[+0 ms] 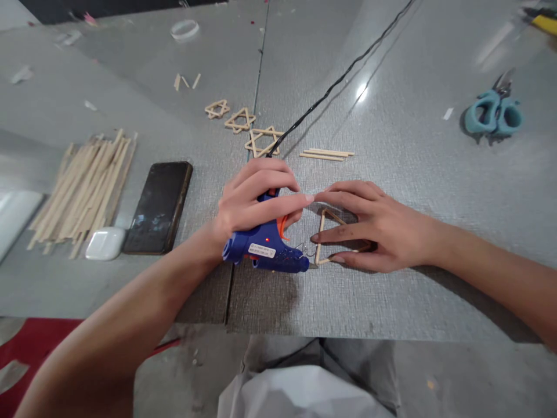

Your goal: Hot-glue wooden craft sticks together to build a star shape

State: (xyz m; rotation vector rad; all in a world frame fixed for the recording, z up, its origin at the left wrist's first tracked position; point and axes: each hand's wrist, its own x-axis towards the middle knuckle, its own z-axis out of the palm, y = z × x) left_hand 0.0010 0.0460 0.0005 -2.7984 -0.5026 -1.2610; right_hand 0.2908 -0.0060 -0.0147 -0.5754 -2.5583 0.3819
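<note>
My left hand (263,194) is wrapped round the handle of a blue hot glue gun (276,255) with an orange trigger. The gun lies sideways, and its metal nozzle meets the near left corner of a small triangle of wooden sticks (319,235). My right hand (369,223) rests over that triangle with fingers spread, fingertips pressing its sticks to the table; the palm hides its right part. Beyond the hands lie a few loose sticks (326,154) and several six-pointed stick stars, the nearest star (263,141) beside the gun's cord.
At left are a bundle of sticks (87,188), a black phone (159,206) and a white earbud case (105,242). Scissors (493,113) with teal handles lie at far right. A black cord (339,78) runs from the gun to the far edge. A clear ring (184,29) sits far left.
</note>
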